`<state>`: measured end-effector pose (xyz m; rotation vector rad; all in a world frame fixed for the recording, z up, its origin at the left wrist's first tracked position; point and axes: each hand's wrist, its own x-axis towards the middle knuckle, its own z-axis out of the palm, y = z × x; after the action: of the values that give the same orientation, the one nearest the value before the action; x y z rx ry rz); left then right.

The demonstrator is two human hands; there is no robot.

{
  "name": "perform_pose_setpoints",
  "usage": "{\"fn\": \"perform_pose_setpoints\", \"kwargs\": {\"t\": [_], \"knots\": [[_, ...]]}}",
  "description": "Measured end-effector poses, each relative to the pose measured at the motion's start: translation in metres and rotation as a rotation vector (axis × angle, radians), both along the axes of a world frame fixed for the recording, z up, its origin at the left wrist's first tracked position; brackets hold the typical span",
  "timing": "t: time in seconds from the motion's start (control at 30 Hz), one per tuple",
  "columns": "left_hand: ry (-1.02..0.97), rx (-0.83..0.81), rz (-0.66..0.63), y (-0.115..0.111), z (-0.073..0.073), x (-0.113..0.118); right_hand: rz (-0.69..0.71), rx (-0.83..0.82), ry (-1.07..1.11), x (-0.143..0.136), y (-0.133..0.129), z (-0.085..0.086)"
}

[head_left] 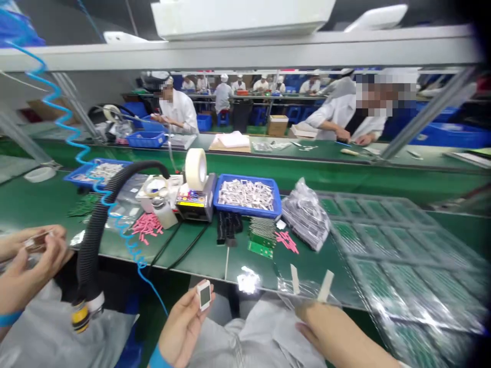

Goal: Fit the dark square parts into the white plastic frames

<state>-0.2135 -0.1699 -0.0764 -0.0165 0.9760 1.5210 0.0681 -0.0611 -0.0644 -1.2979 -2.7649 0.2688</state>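
Left hand [184, 322] low at the table [199, 255] edge, fingers curled, thumb and fingertips pinching a small white-framed square part [204, 295] with a dark face — held upright, just off the near edge. Right hand [330, 332] lower right, fingers drawn together on a short pale tape strip [326, 286] that sticks up; a second strip [294, 278] stands just beside it, at a clear plastic bag on the edge. A co-worker's two hands [26, 260] at far left hold another small part. No readable writing anywhere — too blurred. On the table: one large white tape roll [196, 169] on a dispenser [195, 202], one blue bin of white parts [247, 195] beside it, another blue bin [95, 171] further left, two scatters of pink pieces [148, 225], a fanned stack of green boards [263, 235], one crumpled bag [307, 214], clear trays of green boards [402, 255] to the right. Black corrugated hose [95, 230] and blue coiled air line [57, 102] on the left. Other people in white at work across the belt.
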Motion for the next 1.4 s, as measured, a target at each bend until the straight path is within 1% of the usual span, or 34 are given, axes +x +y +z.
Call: {"fn": "perform_pose_setpoints", "kwargs": {"t": [0.03,0.1,0.13,0.17,0.2,0.23,0.27,0.33,0.4,0.47,0.53,0.63,0.73,0.87,0.93,1.0,1.1,1.2,1.27,1.33,1.37,1.4], "knots": [[-0.002,0.007,0.020,0.000,0.001,0.000,0.134,-0.043,0.037,-0.021,0.009,0.019],[-0.015,0.016,0.060,0.000,0.003,-0.001,0.292,-0.053,0.136,-0.076,0.033,0.055],[-0.026,0.022,0.075,0.000,0.005,-0.001,0.312,-0.015,0.180,-0.106,0.047,0.069],[-0.039,0.030,0.088,0.001,0.006,-0.002,0.326,0.044,0.188,-0.136,0.063,0.079],[-0.054,0.037,0.100,0.001,0.008,-0.003,0.297,0.143,0.160,-0.163,0.078,0.084],[-0.069,0.041,0.111,0.001,0.008,-0.005,0.225,0.240,0.127,-0.186,0.092,0.086],[-0.083,0.042,0.126,0.001,0.009,-0.007,0.207,0.276,0.123,-0.205,0.103,0.085],[-0.104,0.039,0.164,0.000,0.008,-0.013,0.179,0.326,0.121,-0.227,0.119,0.077],[-0.110,0.026,0.203,0.001,0.006,-0.018,0.200,0.322,0.146,-0.235,0.126,0.068],[-0.110,0.004,0.226,0.004,0.004,-0.021,0.221,0.291,0.184,-0.238,0.127,0.065],[-0.115,-0.017,0.226,0.010,0.004,-0.021,0.239,0.221,0.234,-0.239,0.125,0.066],[-0.122,-0.017,0.227,0.021,0.007,-0.019,0.230,0.064,0.344,-0.241,0.123,0.068],[-0.129,0.009,0.257,0.028,0.010,-0.018,0.146,-0.159,0.499,-0.238,0.118,0.060],[-0.137,0.011,0.299,0.028,0.009,-0.023,-0.042,-0.572,0.721,-0.239,0.102,0.034],[-0.131,-0.003,0.322,0.025,0.009,-0.028,-0.133,-0.775,0.828,-0.245,0.093,0.022],[-0.127,0.000,0.345,0.023,0.008,-0.032,-0.207,-0.940,0.923,-0.254,0.088,0.015],[-0.132,0.023,0.360,0.019,0.007,-0.036,-0.302,-1.096,1.024,-0.271,0.087,0.010],[-0.137,0.025,0.353,0.016,0.006,-0.037,-0.355,-1.157,1.068,-0.289,0.089,0.013],[-0.143,0.023,0.353,0.014,0.004,-0.038,-0.328,-1.174,1.078,-0.292,0.084,0.022],[-0.162,0.035,0.352,0.011,0.001,-0.040,-0.242,-1.195,1.078,-0.280,0.072,0.037],[-0.170,0.046,0.348,0.009,0.000,-0.042,-0.193,-1.213,1.072,-0.268,0.064,0.047],[-0.174,0.059,0.344,0.007,-0.002,-0.044,-0.104,-1.229,1.040,-0.250,0.056,0.056]]}}
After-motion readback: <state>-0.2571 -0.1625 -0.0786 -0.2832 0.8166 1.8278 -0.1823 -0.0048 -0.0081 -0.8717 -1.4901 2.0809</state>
